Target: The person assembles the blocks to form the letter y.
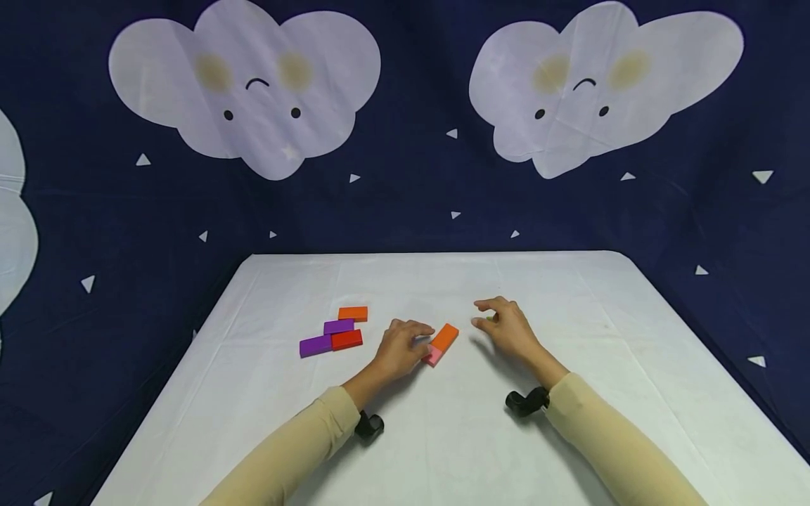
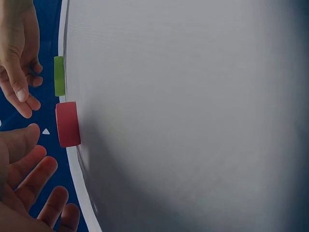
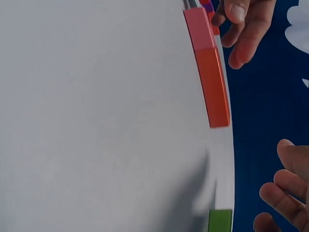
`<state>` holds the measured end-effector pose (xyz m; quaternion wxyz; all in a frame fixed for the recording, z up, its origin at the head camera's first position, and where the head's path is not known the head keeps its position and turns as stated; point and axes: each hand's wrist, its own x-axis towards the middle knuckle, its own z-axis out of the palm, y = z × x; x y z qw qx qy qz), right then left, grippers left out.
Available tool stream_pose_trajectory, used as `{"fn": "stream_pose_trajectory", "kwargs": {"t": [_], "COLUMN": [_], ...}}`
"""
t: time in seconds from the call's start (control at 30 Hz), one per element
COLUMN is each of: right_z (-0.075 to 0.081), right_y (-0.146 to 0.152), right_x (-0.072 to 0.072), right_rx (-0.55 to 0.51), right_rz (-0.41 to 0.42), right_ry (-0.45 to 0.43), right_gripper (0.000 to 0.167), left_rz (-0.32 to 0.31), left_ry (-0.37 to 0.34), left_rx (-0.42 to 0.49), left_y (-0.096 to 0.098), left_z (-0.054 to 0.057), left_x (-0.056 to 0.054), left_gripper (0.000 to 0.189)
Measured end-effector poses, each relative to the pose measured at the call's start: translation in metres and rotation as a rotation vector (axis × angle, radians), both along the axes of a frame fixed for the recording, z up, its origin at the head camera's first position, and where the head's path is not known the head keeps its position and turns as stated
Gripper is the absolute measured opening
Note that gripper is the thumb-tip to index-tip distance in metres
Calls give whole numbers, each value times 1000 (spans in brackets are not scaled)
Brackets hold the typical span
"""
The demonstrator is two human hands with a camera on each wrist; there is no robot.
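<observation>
On white desk (image 1: 468, 450), has purple blocks (image 1: 315, 346) at nine o'clock from left hand (image 1: 399, 348); loosely parts both hands' fingers (image 1: 415, 327), with pink block (image 1: 434, 357) at left's four, green block (image 3: 220, 221) at ten from right hand (image 1: 511, 330).

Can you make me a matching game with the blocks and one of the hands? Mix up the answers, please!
1. red block
2. pink block
3. green block
4. left hand

A. the block closest to the right hand
B. fingers nearest to the pink block
C. right beside a purple block
D. end to end with an orange block

Right pairs: 1-C, 2-D, 3-A, 4-B.
</observation>
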<state>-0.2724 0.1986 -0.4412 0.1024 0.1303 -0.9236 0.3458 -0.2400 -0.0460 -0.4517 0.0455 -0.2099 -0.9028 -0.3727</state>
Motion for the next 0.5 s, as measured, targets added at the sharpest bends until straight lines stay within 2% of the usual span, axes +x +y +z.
{"fn": "stream_pose_trajectory", "kwargs": {"t": [0.17,0.5], "right_z": [0,-6], "right_y": [9,28], "right_x": [0,-6], "right_rx": [-3,8], "right_rz": [-33,-79], "right_ry": [-16,-26], "right_gripper": [38,41], "left_rz": [-30,-85], "left_ry": [23,-12], "left_rx": [-35,-43], "left_y": [1,5], "left_z": [2,4], "left_x": [-2,-6], "left_gripper": [30,31]}}
